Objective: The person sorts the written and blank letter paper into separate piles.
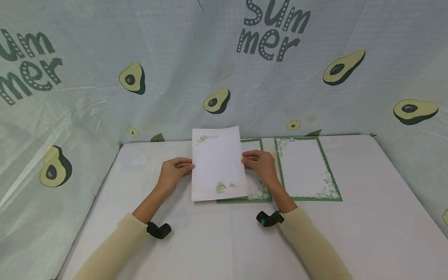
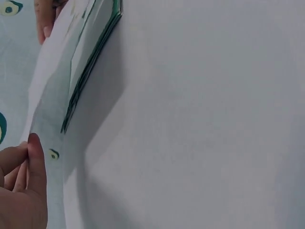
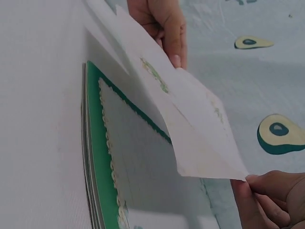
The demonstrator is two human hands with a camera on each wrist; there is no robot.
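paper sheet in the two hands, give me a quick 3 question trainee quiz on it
1. True or false: the paper sheet lies flat on the white table.
2. Which hands hold the sheet? A) left hand only B) right hand only C) both
3. Fill in: the stack under the sheet and the single sheet beside it both have a ____ border.

Key
1. False: it is lifted off the stack, as both wrist views show.
2. C: the left hand pinches its left edge, the right hand pinches its right edge.
3. Green.
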